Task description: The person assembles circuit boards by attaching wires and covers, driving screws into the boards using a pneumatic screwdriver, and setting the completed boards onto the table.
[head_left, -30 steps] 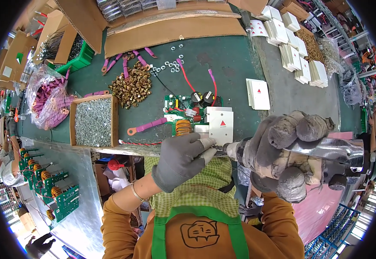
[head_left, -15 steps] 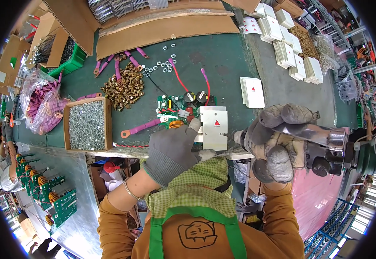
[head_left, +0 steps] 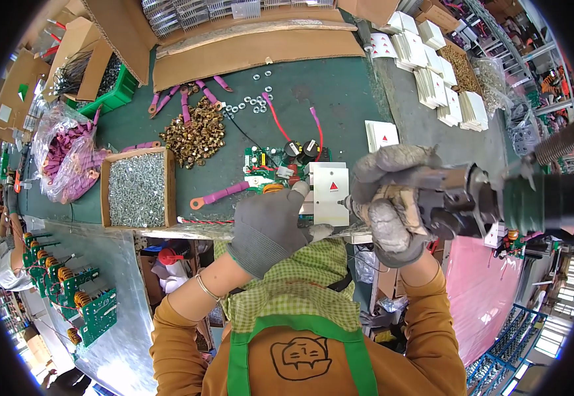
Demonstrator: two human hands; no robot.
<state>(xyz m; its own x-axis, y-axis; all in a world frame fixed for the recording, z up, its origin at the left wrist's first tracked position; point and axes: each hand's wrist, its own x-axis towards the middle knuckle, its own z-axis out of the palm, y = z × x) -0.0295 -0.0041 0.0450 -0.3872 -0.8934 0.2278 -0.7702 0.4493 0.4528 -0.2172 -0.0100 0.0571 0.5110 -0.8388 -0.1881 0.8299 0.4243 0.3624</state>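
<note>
A white metal plate (head_left: 330, 206) with a red triangle lies at the bench's front edge, over the near right part of a green circuit board (head_left: 255, 160). My gloved left hand (head_left: 267, 226) grips its left side, the forefinger on the upper left edge and the thumb by the near edge. In my gloved right hand (head_left: 392, 204) is a power screwdriver (head_left: 455, 201), held level with fingers wrapped round it. Its tip points left at the plate's right edge; whether it touches a screw I cannot tell. A purple-sleeved cable lug (head_left: 220, 195) extends left from the board.
A box of silver screws (head_left: 137, 188) stands left, with a pile of brass nuts (head_left: 193, 135) behind it. Loose silver nuts (head_left: 258, 103) lie mid-bench. White plates (head_left: 381, 135) stack at the right. A cardboard box (head_left: 254, 56) spans the back; circuit boards (head_left: 92, 310) line the left side table.
My right hand has brought the screwdriver left and turned it, so its tip has come up to the plate's right edge. The left hand keeps its hold on the plate.
</note>
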